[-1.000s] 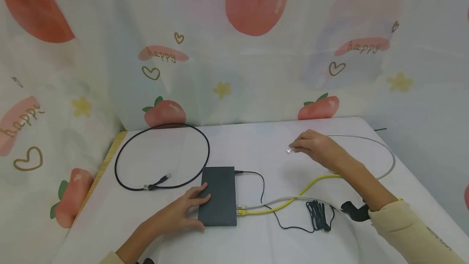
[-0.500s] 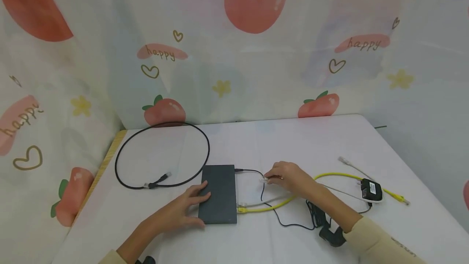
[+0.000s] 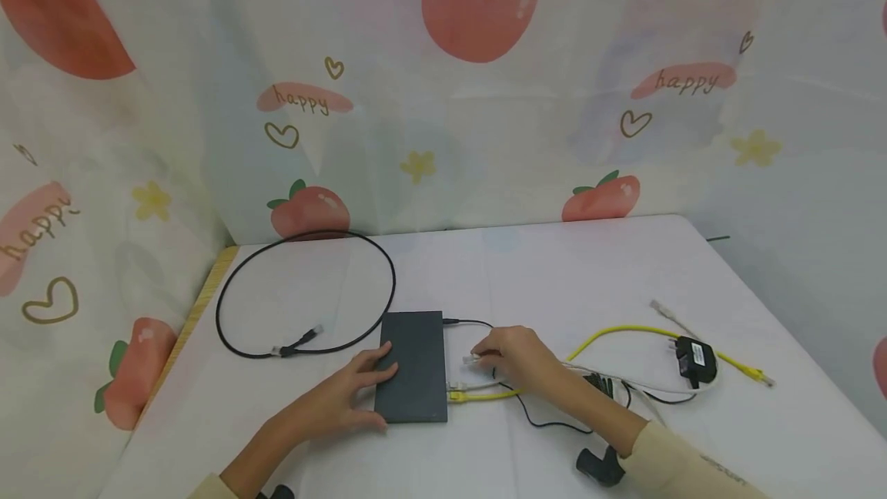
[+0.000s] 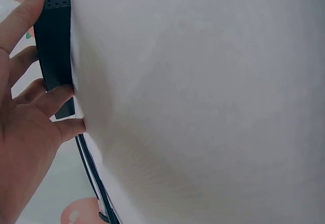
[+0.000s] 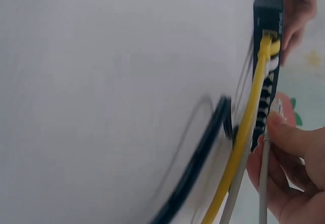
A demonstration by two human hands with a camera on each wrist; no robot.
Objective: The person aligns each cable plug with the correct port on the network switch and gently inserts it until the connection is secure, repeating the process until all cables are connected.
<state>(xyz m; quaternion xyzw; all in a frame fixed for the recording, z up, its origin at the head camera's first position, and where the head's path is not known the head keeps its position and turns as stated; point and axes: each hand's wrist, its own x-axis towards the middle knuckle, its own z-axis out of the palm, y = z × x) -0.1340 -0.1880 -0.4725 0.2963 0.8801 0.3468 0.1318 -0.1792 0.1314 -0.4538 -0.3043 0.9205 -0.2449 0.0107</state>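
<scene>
A dark network switch point(image 3: 416, 368) lies flat on the white table. My left hand point(image 3: 343, 395) rests on its left side, fingertips on the top and thumb near the front corner. My right hand point(image 3: 523, 360) pinches a pale Ethernet cable just behind its clear plug point(image 3: 471, 360), a short way right of the switch. In the right wrist view this plug point(image 5: 277, 104) is beside the row of dark ports point(image 5: 263, 102). A yellow Ethernet cable point(image 5: 249, 117) and another pale cable point(image 3: 478, 387) run into ports near the front end.
A black Ethernet cable point(image 3: 395, 276) lies looped behind and left of the switch. At right are a black power adapter point(image 3: 696, 364), the yellow cable's loose plug point(image 3: 758, 374) and a pale loose plug point(image 3: 661, 308). A thin black power lead point(image 3: 464, 321) enters the switch's far end.
My right hand has carried the pale cable's plug left and toward me, from the right part of the table to close by the switch's port side. My left hand has stayed put.
</scene>
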